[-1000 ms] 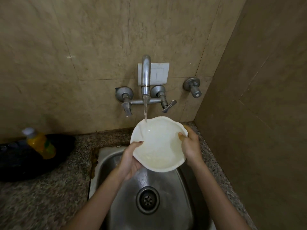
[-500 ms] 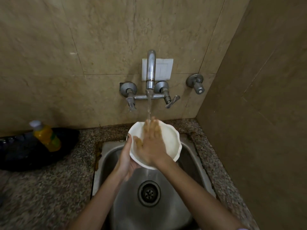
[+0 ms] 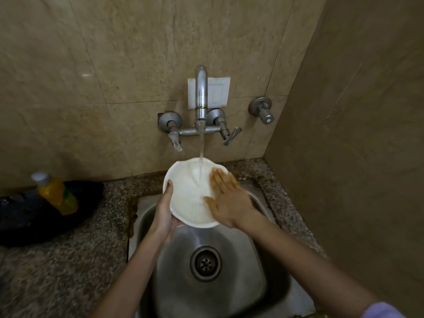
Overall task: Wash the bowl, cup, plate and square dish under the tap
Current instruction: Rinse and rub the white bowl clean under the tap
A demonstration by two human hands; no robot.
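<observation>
A white plate (image 3: 188, 198) with a wavy rim is tilted toward me over the steel sink (image 3: 252, 283). Water runs from the tap (image 3: 201, 95) onto its upper part. My left hand (image 3: 164, 212) grips the plate's left edge from below, thumb on the rim. My right hand (image 3: 229, 199) lies flat and open against the plate's right side, fingers spread and pointing up. The bowl, cup and square dish are not in sight.
A yellow bottle (image 3: 55, 193) with a white cap stands on dark things (image 3: 27, 216) on the speckled granite counter (image 3: 68, 260) at the left. A side wall (image 3: 355, 157) closes in at the right. The drain (image 3: 205, 263) is below the plate.
My right hand let go of the plate's right rim, went flat onto its face and has slid from the middle to the right side. The left hand keeps its hold.
</observation>
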